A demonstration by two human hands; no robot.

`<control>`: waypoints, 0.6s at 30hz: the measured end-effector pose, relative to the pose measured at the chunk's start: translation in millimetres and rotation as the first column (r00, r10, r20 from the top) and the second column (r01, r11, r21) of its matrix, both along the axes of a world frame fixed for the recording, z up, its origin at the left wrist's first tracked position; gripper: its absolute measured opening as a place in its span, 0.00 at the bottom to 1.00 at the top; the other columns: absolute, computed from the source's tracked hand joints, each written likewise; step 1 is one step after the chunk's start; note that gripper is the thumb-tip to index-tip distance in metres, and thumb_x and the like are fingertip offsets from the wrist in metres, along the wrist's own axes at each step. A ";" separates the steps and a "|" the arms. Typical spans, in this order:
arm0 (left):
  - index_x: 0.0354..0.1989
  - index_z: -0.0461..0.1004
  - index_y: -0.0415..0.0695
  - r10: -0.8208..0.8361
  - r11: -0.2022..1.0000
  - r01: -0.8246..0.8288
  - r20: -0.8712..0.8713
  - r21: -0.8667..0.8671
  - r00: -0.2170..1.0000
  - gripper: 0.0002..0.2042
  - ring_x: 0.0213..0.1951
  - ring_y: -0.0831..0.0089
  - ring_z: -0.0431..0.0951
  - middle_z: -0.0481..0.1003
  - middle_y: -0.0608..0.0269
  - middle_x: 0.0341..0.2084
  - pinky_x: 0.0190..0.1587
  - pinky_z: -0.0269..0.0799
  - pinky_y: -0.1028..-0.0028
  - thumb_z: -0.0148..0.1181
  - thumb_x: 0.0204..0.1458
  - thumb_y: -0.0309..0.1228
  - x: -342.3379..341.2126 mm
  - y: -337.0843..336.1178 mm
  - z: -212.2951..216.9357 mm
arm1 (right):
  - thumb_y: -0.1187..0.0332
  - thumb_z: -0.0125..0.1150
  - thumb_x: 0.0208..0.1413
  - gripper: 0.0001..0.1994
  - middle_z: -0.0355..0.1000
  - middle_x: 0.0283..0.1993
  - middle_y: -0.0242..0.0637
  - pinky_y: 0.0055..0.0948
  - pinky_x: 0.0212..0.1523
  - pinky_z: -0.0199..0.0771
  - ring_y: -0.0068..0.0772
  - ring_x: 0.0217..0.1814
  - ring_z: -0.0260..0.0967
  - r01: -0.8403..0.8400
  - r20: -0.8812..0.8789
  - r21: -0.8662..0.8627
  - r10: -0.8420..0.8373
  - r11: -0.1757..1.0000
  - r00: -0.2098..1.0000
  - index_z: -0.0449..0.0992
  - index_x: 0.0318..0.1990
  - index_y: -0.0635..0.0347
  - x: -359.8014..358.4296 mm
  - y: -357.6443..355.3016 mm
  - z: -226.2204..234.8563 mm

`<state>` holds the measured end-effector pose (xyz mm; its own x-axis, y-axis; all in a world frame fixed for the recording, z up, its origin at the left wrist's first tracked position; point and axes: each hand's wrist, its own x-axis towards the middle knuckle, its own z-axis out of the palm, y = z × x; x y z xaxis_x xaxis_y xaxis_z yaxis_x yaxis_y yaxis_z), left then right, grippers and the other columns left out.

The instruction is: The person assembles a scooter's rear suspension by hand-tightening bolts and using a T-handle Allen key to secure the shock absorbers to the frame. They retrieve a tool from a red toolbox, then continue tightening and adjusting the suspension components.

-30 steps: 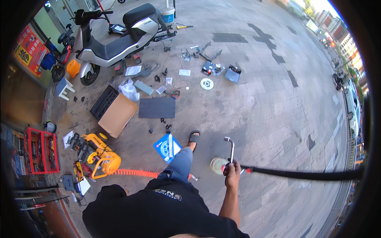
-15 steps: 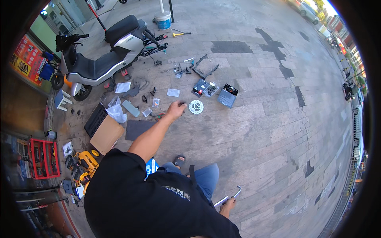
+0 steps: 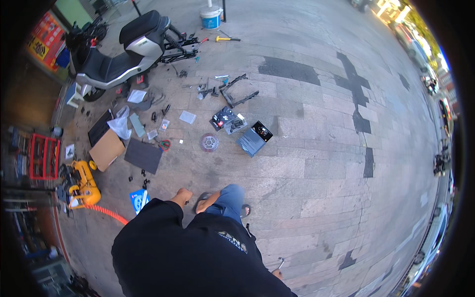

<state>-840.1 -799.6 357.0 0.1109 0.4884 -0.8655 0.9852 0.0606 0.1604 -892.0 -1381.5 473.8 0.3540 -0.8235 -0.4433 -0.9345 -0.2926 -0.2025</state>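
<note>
My left hand (image 3: 184, 196) hangs in front of my body, close to my bent leg. Its fingers are curled in, and anything inside them is hidden. Low on the right, partly covered by my dark shirt, my right hand (image 3: 277, 273) grips a shiny metal wrench (image 3: 281, 262), whose head sticks out past the fingers. Ahead on the paving lies a round brake disc (image 3: 210, 142) with holes. Beside it is an open dark box (image 3: 254, 140), with blister packs (image 3: 223, 118) just beyond.
A scooter (image 3: 141, 54) stands at the far left, its rear partly dismantled. A black metal bracket (image 3: 240, 94), a yellow-handled hammer (image 3: 228, 39) and a bucket (image 3: 211, 21) lie farther off. Near left are a dark mat (image 3: 143, 155), cardboard (image 3: 107, 150), a yellow compressor (image 3: 86, 184) and an orange hose (image 3: 106, 212).
My left hand has drawn back from beside the brake disc toward my body. My legs have shifted as I step, and the view has moved. The right hand still grips the wrench.
</note>
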 end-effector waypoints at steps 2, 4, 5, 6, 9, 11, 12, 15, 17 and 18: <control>0.38 0.75 0.38 0.188 0.981 -0.185 0.046 -0.056 0.981 0.11 0.23 0.65 0.75 0.75 0.54 0.27 0.22 0.70 0.66 0.56 0.50 0.32 27.0 -40.2 5.0 | 0.61 0.48 0.53 0.21 0.73 0.37 0.53 0.41 0.38 0.71 0.47 0.35 0.71 -0.181 0.056 -0.029 0.183 0.983 0.982 0.73 0.46 0.71 100.8 -60.0 3.5; 0.42 0.73 0.39 0.248 0.965 -0.234 0.120 -0.120 0.961 0.12 0.21 0.66 0.74 0.74 0.56 0.30 0.20 0.69 0.66 0.55 0.51 0.32 71.9 -71.9 3.6 | 0.57 0.51 0.53 0.22 0.72 0.27 0.44 0.37 0.29 0.69 0.40 0.27 0.69 -0.139 0.204 -0.050 0.147 0.989 0.968 0.74 0.44 0.72 211.2 -100.9 2.7; 0.43 0.73 0.39 0.223 0.967 -0.210 0.080 -0.143 0.972 0.13 0.21 0.65 0.74 0.74 0.56 0.30 0.20 0.70 0.66 0.55 0.51 0.31 97.4 -83.9 0.0 | 0.59 0.50 0.54 0.21 0.72 0.31 0.47 0.38 0.34 0.69 0.42 0.31 0.69 -0.127 0.241 -0.011 0.126 0.992 0.962 0.73 0.45 0.72 259.5 -111.8 3.8; 0.44 0.73 0.39 0.193 0.970 -0.180 0.065 -0.161 0.979 0.13 0.22 0.65 0.74 0.74 0.56 0.30 0.21 0.70 0.67 0.54 0.51 0.31 126.5 -93.9 -6.6 | 0.61 0.49 0.55 0.21 0.72 0.34 0.50 0.39 0.39 0.69 0.44 0.36 0.70 -0.111 0.271 0.042 0.096 0.993 0.958 0.72 0.47 0.72 317.6 -122.0 7.6; 0.45 0.73 0.39 0.020 0.998 -0.011 0.159 -0.058 0.987 0.14 0.23 0.61 0.75 0.76 0.55 0.32 0.22 0.71 0.65 0.54 0.49 0.28 227.4 -119.0 -30.1 | 0.64 0.48 0.56 0.20 0.72 0.40 0.53 0.40 0.46 0.68 0.46 0.41 0.70 -0.254 0.376 -0.026 0.245 0.967 0.893 0.71 0.49 0.72 446.3 -121.8 20.0; 0.41 0.75 0.39 -0.109 0.992 0.085 0.287 0.093 0.952 0.13 0.25 0.58 0.76 0.77 0.55 0.31 0.25 0.72 0.63 0.54 0.49 0.30 327.4 -127.7 -34.0 | 0.65 0.48 0.57 0.19 0.72 0.42 0.54 0.39 0.47 0.67 0.46 0.43 0.69 -0.365 0.444 -0.064 0.354 0.929 0.823 0.71 0.49 0.71 539.5 -105.1 22.0; 0.39 0.77 0.39 -0.238 0.971 0.221 0.260 0.093 0.936 0.13 0.26 0.56 0.77 0.78 0.54 0.30 0.27 0.72 0.62 0.53 0.49 0.33 380.9 -130.4 -29.4 | 0.65 0.49 0.57 0.19 0.72 0.43 0.54 0.39 0.48 0.67 0.46 0.44 0.69 -0.402 0.425 -0.031 0.376 0.915 0.823 0.71 0.49 0.71 561.4 -102.1 25.8; 0.33 0.78 0.37 0.167 0.984 -0.111 0.521 -0.137 0.837 0.17 0.23 0.69 0.75 0.75 0.58 0.19 0.25 0.71 0.68 0.58 0.48 0.42 555.4 -155.3 22.8 | 0.65 0.51 0.56 0.19 0.72 0.45 0.56 0.39 0.50 0.67 0.47 0.48 0.69 -0.495 0.318 0.028 0.462 0.868 0.828 0.71 0.49 0.71 611.5 -90.3 27.3; 0.41 0.76 0.38 0.002 0.995 0.071 0.713 -0.072 0.701 0.18 0.25 0.72 0.76 0.77 0.59 0.26 0.28 0.72 0.71 0.59 0.50 0.40 659.0 -157.7 73.4 | 0.64 0.52 0.55 0.19 0.73 0.43 0.56 0.39 0.48 0.68 0.48 0.47 0.71 -0.488 0.320 -0.005 0.464 0.873 0.826 0.72 0.47 0.71 634.8 -90.3 21.5; 0.44 0.75 0.39 -0.001 0.990 0.108 0.765 -0.090 0.644 0.17 0.26 0.73 0.76 0.77 0.60 0.28 0.28 0.71 0.72 0.58 0.52 0.39 701.3 -157.9 98.4 | 0.62 0.53 0.54 0.19 0.74 0.39 0.51 0.38 0.45 0.70 0.45 0.42 0.72 -0.493 0.204 -0.081 0.499 0.866 0.842 0.73 0.45 0.71 648.4 -87.9 13.9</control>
<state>-138.8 -957.5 455.4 0.7795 0.3621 -0.5112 0.5197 0.0819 0.8504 -243.6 -1469.5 487.8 0.8007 -0.5220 -0.2939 -0.5988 -0.7130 -0.3648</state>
